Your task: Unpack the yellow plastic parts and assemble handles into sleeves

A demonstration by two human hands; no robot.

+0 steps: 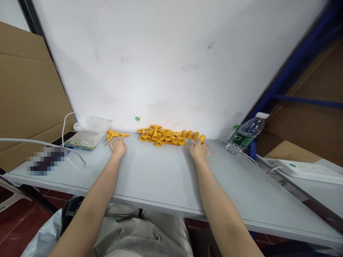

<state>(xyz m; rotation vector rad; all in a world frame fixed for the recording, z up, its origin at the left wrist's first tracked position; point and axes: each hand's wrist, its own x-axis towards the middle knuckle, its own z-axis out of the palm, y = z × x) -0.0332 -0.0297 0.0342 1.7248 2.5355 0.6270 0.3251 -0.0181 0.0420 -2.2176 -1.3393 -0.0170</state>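
Note:
A heap of yellow plastic parts point(163, 136) lies at the far edge of the grey table point(160, 178), against the white wall. My left hand point(118, 146) rests on the table with its fingertips at two separate yellow T-shaped parts point(115, 135). A few small metal screws point(105, 142) lie just left of it. My right hand point(198, 150) lies flat, fingers stretched out, touching a single yellow piece point(202, 138) at the right end of the heap. Neither hand grips anything.
A clear plastic bag point(88, 135) with small items lies at the far left, beside a white cable point(66, 142) and a dark phone point(63, 138). A water bottle point(246, 134) lies on its side at the right. A white power strip point(302, 169) sits on the neighbouring surface. Cardboard stands on the left.

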